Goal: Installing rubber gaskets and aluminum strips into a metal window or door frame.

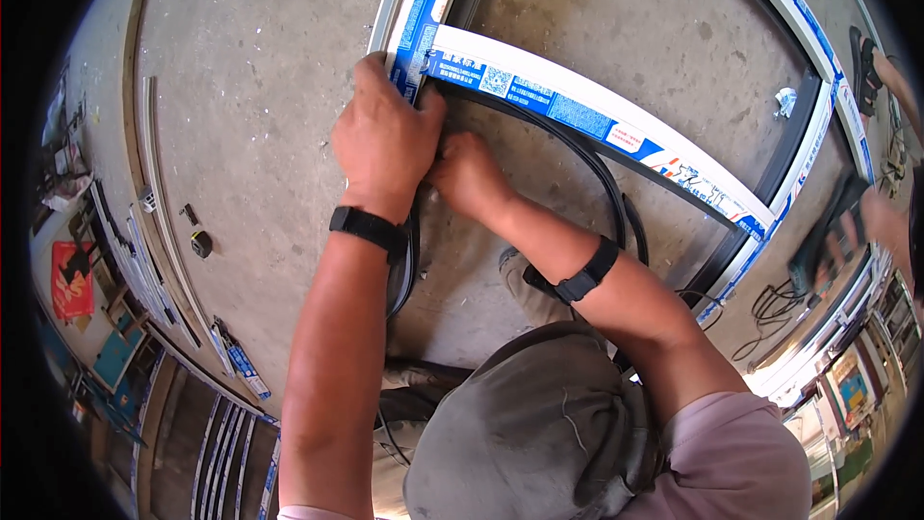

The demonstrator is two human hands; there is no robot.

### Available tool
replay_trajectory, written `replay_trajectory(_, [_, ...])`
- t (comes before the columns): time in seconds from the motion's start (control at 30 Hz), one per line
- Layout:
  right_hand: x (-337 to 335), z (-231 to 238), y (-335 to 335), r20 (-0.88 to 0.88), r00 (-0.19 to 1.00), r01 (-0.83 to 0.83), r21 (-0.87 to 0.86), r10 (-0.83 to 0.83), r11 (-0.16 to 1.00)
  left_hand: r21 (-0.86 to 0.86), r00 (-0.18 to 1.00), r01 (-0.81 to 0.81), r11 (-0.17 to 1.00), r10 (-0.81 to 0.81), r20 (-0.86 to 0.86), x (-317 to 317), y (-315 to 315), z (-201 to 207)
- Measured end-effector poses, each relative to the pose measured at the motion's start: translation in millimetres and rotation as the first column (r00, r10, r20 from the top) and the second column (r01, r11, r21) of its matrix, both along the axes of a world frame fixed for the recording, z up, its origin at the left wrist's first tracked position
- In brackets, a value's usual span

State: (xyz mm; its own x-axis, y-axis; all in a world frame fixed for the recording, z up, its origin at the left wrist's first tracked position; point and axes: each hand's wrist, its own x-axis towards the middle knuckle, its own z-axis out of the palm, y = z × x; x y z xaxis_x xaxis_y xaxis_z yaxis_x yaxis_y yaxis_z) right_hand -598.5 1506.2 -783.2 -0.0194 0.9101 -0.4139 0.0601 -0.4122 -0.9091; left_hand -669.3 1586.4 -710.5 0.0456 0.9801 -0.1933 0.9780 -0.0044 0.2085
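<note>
My left hand (390, 135) is wrapped round the side bar of a window frame (416, 24), just below where the white crossbar (597, 96) joins it. Blue and white protective film covers much of both bars. Close against it, my right hand (469, 173) is closed at the inner edge of the same bar. A black rubber strip (608, 183) runs from beside my fingers, loops under the crossbar, and hangs down past my left wrist. My right fingertips are partly hidden, but they appear to pinch the strip.
A tape measure (201, 244) and a long thin profile (168, 202) lie on the concrete floor at the left. More film-covered profiles (226, 453) are at lower left. On the right, another person's hand (885, 226) is near a dark power tool (818, 241) and its coiled cord (773, 306).
</note>
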Motion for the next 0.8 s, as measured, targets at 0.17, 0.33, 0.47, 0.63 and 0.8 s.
replay_trajectory(0.17, [1.5, 7.5, -0.9, 0.016, 0.991, -0.131, -0.078, 0.133, 0.988, -0.063, 1.000, -0.001, 0.998, 0.000, -0.015, 2.8, 8.2, 4.5])
replay_trajectory(0.33, [-25.8, 21.9, -41.4, 0.051, 0.996, -0.061, -0.092, 0.066, 0.994, -0.050, 0.972, 0.080, 0.996, -0.067, 0.224, -21.8, -6.0, 5.9])
replay_trajectory(0.47, [-30.0, 15.0, -27.1, 0.059, 0.998, -0.026, -0.014, 0.027, 1.000, -0.043, 0.947, 0.100, 0.994, -0.082, 0.310, -40.9, -28.3, 11.4])
replay_trajectory(0.63, [-29.5, 13.3, -23.7, 0.070, 0.995, 0.070, -0.046, -0.066, 0.997, -0.014, 0.969, 0.099, 0.995, -0.093, 0.231, -55.5, -50.9, 5.6])
replay_trajectory(0.8, [-22.2, 9.0, -25.1, -0.153, 0.988, -0.011, -0.122, -0.008, 0.993, 0.036, 0.983, 0.068, 0.997, -0.073, 0.166, -54.4, -54.3, -4.2])
